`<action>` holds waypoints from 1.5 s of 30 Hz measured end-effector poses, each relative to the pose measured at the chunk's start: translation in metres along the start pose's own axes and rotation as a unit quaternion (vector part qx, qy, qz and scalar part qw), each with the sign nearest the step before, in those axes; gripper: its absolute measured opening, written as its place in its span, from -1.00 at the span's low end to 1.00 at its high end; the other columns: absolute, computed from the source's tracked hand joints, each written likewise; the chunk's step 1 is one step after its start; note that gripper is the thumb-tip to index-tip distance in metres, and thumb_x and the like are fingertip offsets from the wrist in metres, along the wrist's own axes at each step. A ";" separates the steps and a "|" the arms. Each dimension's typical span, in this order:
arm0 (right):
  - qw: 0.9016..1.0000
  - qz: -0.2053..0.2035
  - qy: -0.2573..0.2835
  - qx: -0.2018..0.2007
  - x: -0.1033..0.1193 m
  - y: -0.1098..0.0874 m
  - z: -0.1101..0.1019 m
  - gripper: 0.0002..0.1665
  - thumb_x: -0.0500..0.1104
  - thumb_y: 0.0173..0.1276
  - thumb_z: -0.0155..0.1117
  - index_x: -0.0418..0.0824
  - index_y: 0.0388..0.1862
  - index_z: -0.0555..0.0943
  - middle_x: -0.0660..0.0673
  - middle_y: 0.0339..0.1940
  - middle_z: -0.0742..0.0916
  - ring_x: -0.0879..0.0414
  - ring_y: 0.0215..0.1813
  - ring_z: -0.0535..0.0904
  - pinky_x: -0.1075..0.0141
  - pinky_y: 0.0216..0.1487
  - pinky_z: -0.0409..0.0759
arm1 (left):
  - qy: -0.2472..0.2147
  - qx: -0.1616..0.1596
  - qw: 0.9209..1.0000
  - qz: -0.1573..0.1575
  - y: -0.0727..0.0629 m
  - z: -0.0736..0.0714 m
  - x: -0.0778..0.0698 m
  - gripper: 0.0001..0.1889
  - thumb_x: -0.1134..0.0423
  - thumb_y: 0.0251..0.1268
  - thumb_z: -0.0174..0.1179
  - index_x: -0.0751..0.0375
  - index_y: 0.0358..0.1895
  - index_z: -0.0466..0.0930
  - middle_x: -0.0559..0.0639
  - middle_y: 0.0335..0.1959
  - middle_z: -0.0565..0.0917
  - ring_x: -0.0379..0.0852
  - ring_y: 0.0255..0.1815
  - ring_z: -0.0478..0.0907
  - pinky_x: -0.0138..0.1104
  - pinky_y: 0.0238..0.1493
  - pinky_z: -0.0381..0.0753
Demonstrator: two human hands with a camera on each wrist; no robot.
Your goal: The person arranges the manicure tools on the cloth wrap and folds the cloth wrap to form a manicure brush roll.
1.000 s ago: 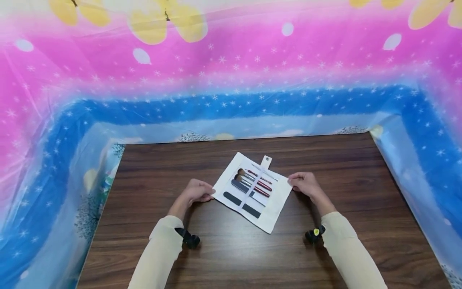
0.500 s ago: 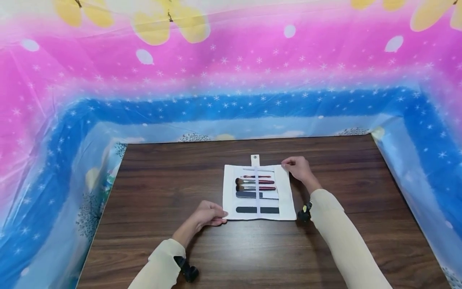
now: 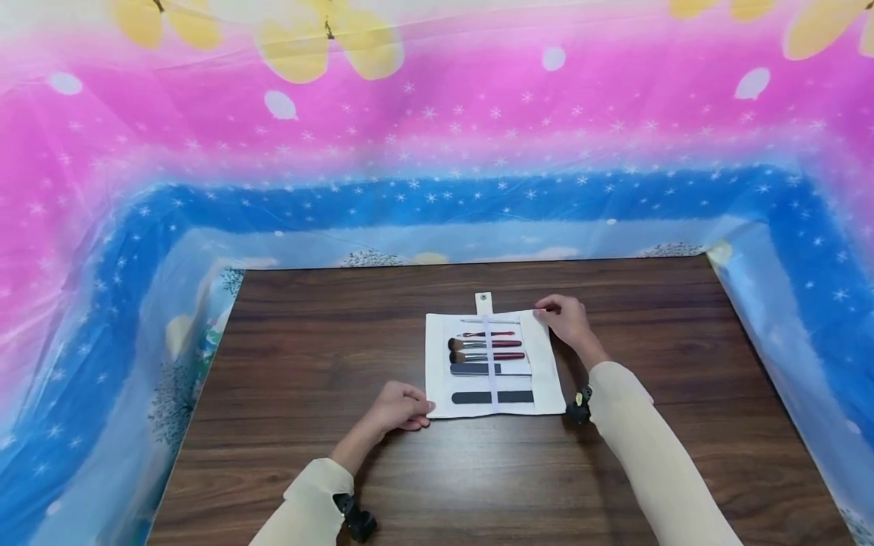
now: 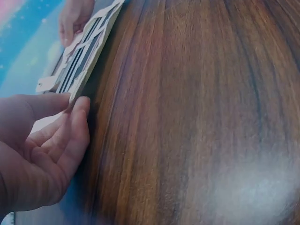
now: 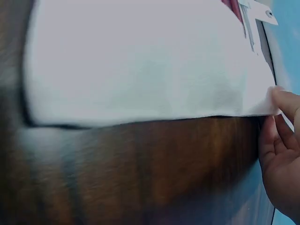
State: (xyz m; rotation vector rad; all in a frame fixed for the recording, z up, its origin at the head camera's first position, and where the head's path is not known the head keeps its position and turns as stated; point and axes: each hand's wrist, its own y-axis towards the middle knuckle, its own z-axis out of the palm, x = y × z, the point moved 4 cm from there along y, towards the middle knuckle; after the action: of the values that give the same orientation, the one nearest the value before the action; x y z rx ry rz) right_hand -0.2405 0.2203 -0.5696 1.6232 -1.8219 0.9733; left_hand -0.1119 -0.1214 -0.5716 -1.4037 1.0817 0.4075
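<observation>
A white fabric brush roll [image 3: 437,364] lies opened flat in the middle of the table. My left hand [image 3: 398,406] pinches its near left corner between thumb and fingers, as the left wrist view shows up close. At the far right corner my right hand [image 3: 564,317] pinches the cloth edge. Under an elastic strap [image 3: 489,353] sit two makeup brushes [image 3: 508,343] with red handles, a slim red tool [image 3: 501,334], a thin silver tool [image 3: 501,321], a dark-handled tool [image 3: 474,369] and a black nail file [image 3: 515,396]. A snap tab [image 3: 483,302] points away from me.
The brown wooden table [image 3: 328,326] spreads out all around the roll. A pink and blue printed curtain [image 3: 437,197] hangs along its back and sides. Black wrist cameras [image 3: 358,519] sit on both sleeves.
The roll has turned counterclockwise from a diamond slant to nearly square with the table. My left hand came nearer and rightward while my right hand went slightly farther away, both keeping their corners.
</observation>
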 end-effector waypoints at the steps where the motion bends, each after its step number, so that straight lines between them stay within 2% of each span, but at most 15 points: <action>1: 1.000 -0.003 0.002 -0.005 -0.002 -0.001 0.000 -0.68 -0.13 0.54 0.20 -0.26 0.15 0.65 -0.31 0.13 0.70 -0.12 0.03 0.59 0.16 -0.01 0.56 | 0.008 -0.004 1.000 0.011 0.000 0.000 -0.002 -0.82 0.36 0.32 0.31 0.45 -0.14 0.69 -0.01 -0.55 0.72 -0.30 -0.58 0.63 -0.45 -0.49 0.65; 4: 1.000 -0.015 0.011 -0.017 -0.007 -0.008 -0.001 -0.61 -0.13 0.55 0.18 -0.26 0.25 0.59 -0.32 0.21 0.67 -0.15 0.10 0.59 0.11 0.02 0.58 | 0.041 -0.029 0.997 0.055 -0.001 -0.004 -0.005 -0.82 0.38 0.33 0.30 0.47 -0.12 0.68 0.06 -0.52 0.74 -0.27 -0.57 0.62 -0.43 -0.49 0.64; 7: 0.999 -0.038 0.011 -0.030 -0.009 -0.018 -0.003 -0.58 -0.15 0.55 0.17 -0.29 0.29 0.55 -0.33 0.25 0.64 -0.18 0.17 0.59 0.05 0.07 0.59 | 0.114 -0.075 0.981 0.138 -0.005 -0.008 -0.011 -0.83 0.36 0.32 0.31 0.40 -0.11 0.70 0.09 -0.40 0.77 -0.24 -0.47 0.65 -0.38 -0.39 0.67; 9: 0.997 -0.062 0.007 -0.043 -0.010 -0.027 -0.005 -0.61 -0.19 0.53 0.19 -0.32 0.25 0.57 -0.35 0.20 0.65 -0.19 0.15 0.60 0.01 0.09 0.59 | 0.183 -0.100 0.956 0.206 -0.009 -0.010 -0.016 -0.80 0.30 0.31 0.34 0.33 -0.08 0.71 0.10 -0.27 0.78 -0.17 -0.32 0.70 -0.30 -0.24 0.71; 12: 0.993 -0.105 -0.010 -0.059 -0.014 -0.041 -0.007 -0.67 -0.25 0.48 0.24 -0.34 0.16 0.61 -0.33 0.08 0.69 -0.16 0.06 0.63 -0.01 0.07 0.61 | 0.293 -0.113 0.902 0.296 -0.015 -0.008 -0.018 -0.67 0.15 0.30 0.38 0.22 0.05 0.71 0.10 0.02 0.75 -0.02 0.04 0.71 -0.12 0.10 0.68; 14: 0.989 -0.132 -0.028 -0.059 -0.017 -0.052 -0.008 -0.71 -0.27 0.46 0.27 -0.33 0.11 0.64 -0.30 0.02 0.71 -0.12 0.01 0.64 0.00 0.05 0.63 | 0.354 -0.102 0.868 0.333 -0.017 -0.006 -0.016 -0.54 0.02 0.28 0.38 0.16 0.17 0.67 0.10 0.22 0.67 0.07 0.27 0.61 -0.02 0.25 0.59; 17: 0.983 -0.166 -0.061 -0.043 -0.023 -0.070 -0.008 -0.71 -0.25 0.44 0.31 -0.29 0.10 0.66 -0.27 0.05 0.74 -0.11 0.05 0.68 -0.04 0.09 0.64 | 0.418 -0.087 0.831 0.357 -0.015 -0.004 -0.009 -0.41 -0.13 0.26 0.36 0.08 0.29 0.60 0.11 0.41 0.54 0.13 0.45 0.46 0.03 0.35 0.52; 22: 0.967 -0.222 -0.128 0.007 -0.033 -0.099 -0.006 -0.52 -0.06 0.40 0.38 -0.18 0.25 0.64 -0.21 0.28 0.70 -0.20 0.31 0.61 -0.18 0.30 0.52 | 0.479 -0.084 0.783 0.387 -0.011 -0.004 -0.001 -0.37 -0.18 0.27 0.33 0.05 0.33 0.58 0.16 0.47 0.46 0.17 0.49 0.42 0.04 0.35 0.51; 26: 0.940 -0.280 -0.194 0.033 -0.043 -0.119 -0.003 -0.29 0.13 0.30 0.45 -0.12 0.36 0.58 -0.14 0.42 0.62 -0.19 0.41 0.54 -0.22 0.33 0.47 | 0.506 -0.085 0.753 0.412 -0.010 -0.003 0.004 -0.41 -0.16 0.31 0.28 0.00 0.34 0.57 0.15 0.50 0.43 0.16 0.50 0.41 0.02 0.38 0.50; 30: 0.907 -0.341 -0.245 0.024 -0.053 -0.132 0.000 -0.15 0.25 0.16 0.51 -0.04 0.39 0.56 -0.13 0.49 0.55 -0.18 0.46 0.49 -0.25 0.29 0.48 | 0.509 -0.093 0.738 0.433 -0.009 -0.001 0.007 -0.49 -0.04 0.36 0.27 -0.01 0.33 0.59 0.12 0.50 0.45 0.15 0.50 0.42 0.02 0.40 0.48; 34: 0.894 -0.367 -0.256 0.014 -0.060 -0.136 0.002 -0.23 0.25 0.15 0.52 0.06 0.34 0.61 -0.11 0.51 0.53 -0.17 0.47 0.47 -0.19 0.28 0.47 | 0.502 -0.103 0.737 0.441 -0.007 0.001 0.009 -0.54 0.07 0.35 0.28 0.01 0.30 0.62 0.13 0.46 0.49 0.15 0.48 0.44 0.03 0.40 0.47; 37: 0.888 -0.375 -0.267 0.007 -0.062 -0.137 0.002 -0.31 0.23 0.21 0.48 0.09 0.32 0.62 -0.09 0.51 0.53 -0.13 0.47 0.49 -0.13 0.29 0.47 | 0.494 -0.111 0.743 0.438 -0.006 0.002 0.011 -0.57 0.10 0.37 0.26 0.00 0.28 0.63 0.11 0.45 0.52 0.13 0.48 0.45 0.03 0.41 0.46; 39: 0.877 -0.392 -0.280 0.001 -0.062 -0.136 0.002 -0.36 0.24 0.30 0.40 0.09 0.32 0.62 -0.09 0.50 0.54 -0.11 0.45 0.50 -0.11 0.28 0.49 | 0.485 -0.119 0.749 0.436 -0.005 0.002 0.011 -0.60 0.11 0.39 0.26 0.00 0.26 0.65 0.10 0.43 0.53 0.12 0.47 0.47 0.03 0.41 0.46; 43: 0.851 -0.436 -0.291 -0.008 -0.062 -0.136 0.001 -0.46 0.23 0.59 0.01 0.03 0.34 0.61 -0.15 0.48 0.55 -0.11 0.39 0.54 -0.08 0.22 0.55 | 0.458 -0.133 0.765 0.433 -0.003 0.003 0.012 -0.63 0.12 0.40 0.27 0.00 0.22 0.68 0.07 0.41 0.56 0.10 0.46 0.48 0.03 0.42 0.44; 45: 0.850 -0.446 -0.280 -0.011 -0.062 -0.135 0.001 -0.45 0.18 0.65 -0.14 0.00 0.33 0.62 -0.17 0.47 0.56 -0.10 0.37 0.55 -0.07 0.19 0.57 | 0.441 -0.139 0.773 0.434 -0.003 0.002 0.012 -0.65 0.12 0.39 0.27 0.00 0.20 0.70 0.06 0.40 0.57 0.09 0.45 0.49 0.03 0.42 0.44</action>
State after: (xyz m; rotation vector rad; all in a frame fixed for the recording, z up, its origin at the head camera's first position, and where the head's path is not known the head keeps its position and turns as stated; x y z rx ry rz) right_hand -0.0980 0.2536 -0.5943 2.5353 -1.0637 0.0449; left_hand -0.1028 -0.1240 -0.5800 -1.2683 2.5727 0.5880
